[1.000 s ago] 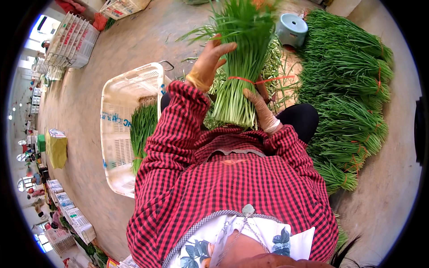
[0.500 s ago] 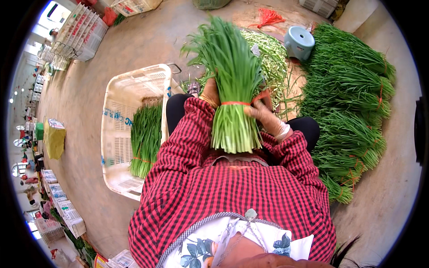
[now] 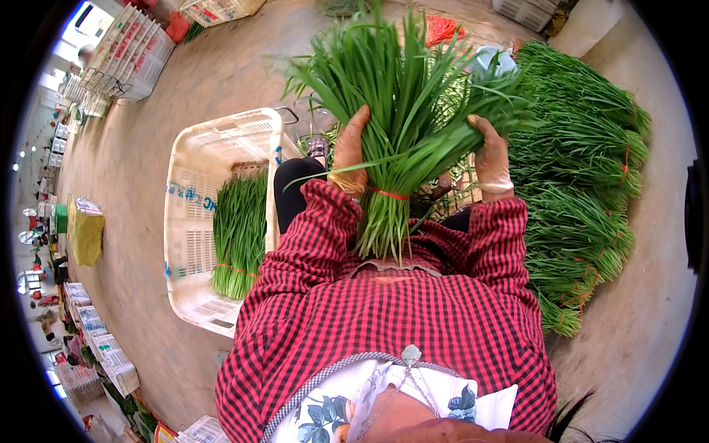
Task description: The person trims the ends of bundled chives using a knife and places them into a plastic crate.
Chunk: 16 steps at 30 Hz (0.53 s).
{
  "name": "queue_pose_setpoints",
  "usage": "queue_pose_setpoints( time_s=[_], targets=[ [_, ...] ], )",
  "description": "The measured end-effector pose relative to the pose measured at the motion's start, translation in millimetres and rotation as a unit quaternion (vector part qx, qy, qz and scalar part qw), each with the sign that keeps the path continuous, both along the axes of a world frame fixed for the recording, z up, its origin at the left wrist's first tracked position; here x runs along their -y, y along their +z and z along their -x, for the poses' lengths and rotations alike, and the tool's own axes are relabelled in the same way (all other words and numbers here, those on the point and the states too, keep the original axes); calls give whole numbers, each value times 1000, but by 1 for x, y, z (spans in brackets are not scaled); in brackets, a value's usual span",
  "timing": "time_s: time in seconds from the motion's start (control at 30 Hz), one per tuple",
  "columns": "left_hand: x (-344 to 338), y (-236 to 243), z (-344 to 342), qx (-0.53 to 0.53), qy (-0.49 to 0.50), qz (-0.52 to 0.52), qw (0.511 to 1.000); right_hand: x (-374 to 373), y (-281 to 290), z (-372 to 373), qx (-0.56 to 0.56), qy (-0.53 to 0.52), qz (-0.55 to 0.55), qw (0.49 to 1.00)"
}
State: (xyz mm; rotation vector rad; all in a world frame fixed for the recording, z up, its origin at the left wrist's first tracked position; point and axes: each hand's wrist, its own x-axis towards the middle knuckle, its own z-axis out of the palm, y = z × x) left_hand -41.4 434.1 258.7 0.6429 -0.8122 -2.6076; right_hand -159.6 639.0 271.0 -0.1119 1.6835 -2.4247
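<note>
A bunch of Chinese chives (image 3: 395,140), tied with a red band (image 3: 389,193) near its pale stem ends, stands in front of my chest. My left hand (image 3: 350,151), in a thin glove, is closed on the left side of the bunch just above the band. On the right, my gloved right hand (image 3: 491,156) grips part of the leaves, which fan out apart from the rest. Some fingers of both hands are hidden by the leaves.
At my left a white plastic crate (image 3: 193,221) holds tied chives (image 3: 242,229). Several banded bunches (image 3: 583,199) are piled on the right. A blue stool (image 3: 493,60) and red ties (image 3: 442,29) lie beyond the bunch. Stacked crates (image 3: 136,55) stand far left.
My right hand has moved from beside the band up and to the right, holding leaves. The upright bunch has spread open, and its stem ends look narrower.
</note>
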Motion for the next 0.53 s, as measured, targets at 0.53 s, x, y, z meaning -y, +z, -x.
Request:
queue_pose_setpoints(
  time_s=[0.53],
  targets=[
    [-5,18,0,-11,53,181,982,-63,1,23,-109,-22,-166,980]
  ],
)
